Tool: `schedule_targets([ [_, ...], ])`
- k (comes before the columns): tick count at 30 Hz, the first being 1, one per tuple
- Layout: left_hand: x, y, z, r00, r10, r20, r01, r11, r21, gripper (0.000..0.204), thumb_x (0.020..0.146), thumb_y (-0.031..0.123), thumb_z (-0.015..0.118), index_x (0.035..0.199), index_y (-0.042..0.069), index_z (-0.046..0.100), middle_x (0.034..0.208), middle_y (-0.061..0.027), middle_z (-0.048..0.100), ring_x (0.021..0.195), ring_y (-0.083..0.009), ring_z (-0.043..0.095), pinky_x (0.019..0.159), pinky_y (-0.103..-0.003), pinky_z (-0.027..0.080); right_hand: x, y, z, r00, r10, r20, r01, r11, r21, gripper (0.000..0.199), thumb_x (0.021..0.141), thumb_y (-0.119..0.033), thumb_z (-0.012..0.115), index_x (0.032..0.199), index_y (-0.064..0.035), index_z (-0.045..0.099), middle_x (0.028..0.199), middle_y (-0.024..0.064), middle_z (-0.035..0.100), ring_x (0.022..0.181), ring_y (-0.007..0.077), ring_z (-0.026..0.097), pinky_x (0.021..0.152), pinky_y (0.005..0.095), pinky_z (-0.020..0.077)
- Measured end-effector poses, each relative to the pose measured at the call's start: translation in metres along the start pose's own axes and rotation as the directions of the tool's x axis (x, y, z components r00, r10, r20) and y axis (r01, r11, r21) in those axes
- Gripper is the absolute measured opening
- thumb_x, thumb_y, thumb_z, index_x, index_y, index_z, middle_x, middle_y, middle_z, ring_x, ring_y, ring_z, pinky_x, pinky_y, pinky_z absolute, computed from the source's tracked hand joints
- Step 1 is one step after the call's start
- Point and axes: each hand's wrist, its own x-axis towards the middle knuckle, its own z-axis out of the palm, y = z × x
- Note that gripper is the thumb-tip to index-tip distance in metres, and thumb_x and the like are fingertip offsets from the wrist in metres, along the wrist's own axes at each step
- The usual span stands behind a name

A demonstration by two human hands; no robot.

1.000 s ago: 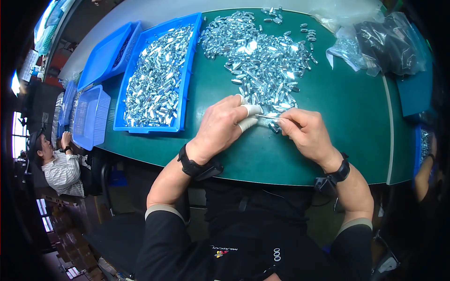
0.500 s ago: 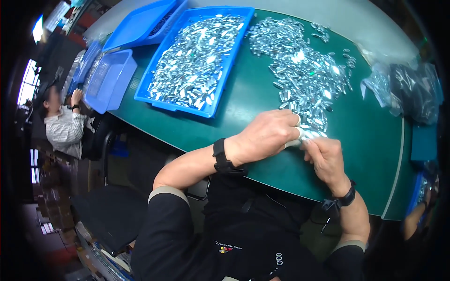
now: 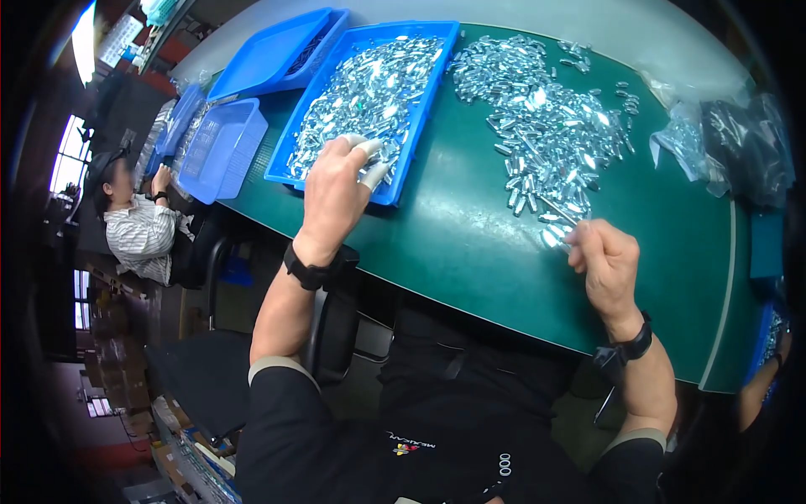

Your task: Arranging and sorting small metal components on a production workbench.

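My left hand (image 3: 334, 189), with white finger cots on its fingertips, reaches over the near end of a blue tray (image 3: 413, 151). Its thumb and fingers stand apart above the small shiny metal pieces (image 3: 369, 92) heaped in the tray, and I see nothing held between them. On the green table (image 3: 445, 260), my right hand (image 3: 606, 262) is closed in a pinch at the near end of a loose pile of similar metal pieces (image 3: 546, 126). A thin metal rod (image 3: 557, 210) runs from its fingertips toward the pile; the fingers partly hide its end.
Left of the tray are a lilac-blue basket (image 3: 225, 151) and blue bins (image 3: 273, 55). Clear and dark plastic bags (image 3: 726, 143) lie at the table's right end. A person in a striped shirt (image 3: 143, 235) sits at the far left. Another person's arm (image 3: 762, 391) shows at the right edge.
My left hand has left my right hand and swung left to the tray, its fingers spreading. My right hand has shifted slightly right. The view has turned a little.
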Motion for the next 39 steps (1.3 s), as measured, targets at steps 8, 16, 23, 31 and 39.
schedule_targets([
  [8, 0.012, 0.079, 0.061, 0.887, 0.401, 0.231, -0.326, 0.896, -0.301, 0.016, 0.092, 0.010, 0.063, 0.107, 0.010, 0.069, 0.109, -0.0116, 0.064, 0.102, -0.0340, 0.066, 0.083, -0.044, 0.056, 0.004, 0.029, 0.002, 0.998, 0.062, -0.030, -0.059, 0.993, 0.100, 0.034, 0.113, -0.022, 0.055, 0.092, 0.0001, 0.071, 0.070, 0.0006, 0.063, 0.057, 0.0062, 0.053, 0.052, 0.0217, 0.0396],
  [16, 0.008, 0.086, 0.088, 0.912, 0.357, 0.203, -0.292, 0.912, -0.289, 0.009, 0.087, 0.014, 0.062, 0.085, 0.006, 0.062, 0.089, -0.0113, 0.060, 0.093, -0.0326, 0.064, 0.078, -0.045, 0.054, -0.004, 0.038, -0.002, 0.996, 0.087, 0.001, -0.087, 0.995, 0.057, 0.036, 0.114, -0.024, 0.053, 0.088, -0.0024, 0.066, 0.067, -0.0015, 0.058, 0.056, 0.0048, 0.049, 0.051, 0.0206, 0.0359],
  [23, 0.010, 0.079, 0.095, 0.927, 0.322, 0.193, -0.270, 0.929, -0.255, 0.008, 0.085, 0.013, 0.063, 0.081, 0.006, 0.062, 0.089, -0.0114, 0.061, 0.093, -0.0326, 0.065, 0.078, -0.045, 0.055, -0.008, 0.036, -0.004, 0.996, 0.087, -0.017, -0.087, 0.995, 0.045, 0.037, 0.113, -0.023, 0.054, 0.086, -0.0003, 0.066, 0.065, 0.0000, 0.058, 0.054, 0.0051, 0.048, 0.050, 0.0219, 0.0353],
  [31, 0.015, 0.062, 0.066, 0.958, 0.256, 0.129, -0.190, 0.904, -0.383, 0.018, 0.084, 0.010, 0.079, 0.101, 0.011, 0.073, 0.102, -0.0097, 0.067, 0.100, -0.0313, 0.067, 0.081, -0.042, 0.056, 0.006, 0.010, 0.022, 0.997, 0.038, 0.070, -0.041, 0.999, 0.036, 0.029, 0.106, -0.013, 0.061, 0.083, 0.0016, 0.070, 0.064, 0.0030, 0.064, 0.055, 0.0094, 0.055, 0.053, 0.0277, 0.0426],
  [39, 0.031, 0.096, 0.066, 0.932, 0.272, 0.238, -0.083, 0.802, -0.592, 0.021, 0.085, 0.004, 0.084, 0.100, 0.004, 0.069, 0.096, -0.0117, 0.073, 0.091, -0.0313, 0.072, 0.079, -0.039, 0.057, 0.002, 0.010, 0.002, 0.998, 0.002, 0.064, -0.003, 1.000, 0.013, 0.027, 0.107, -0.015, 0.061, 0.087, 0.0001, 0.073, 0.066, 0.0031, 0.066, 0.055, 0.0093, 0.057, 0.052, 0.0265, 0.0435],
])
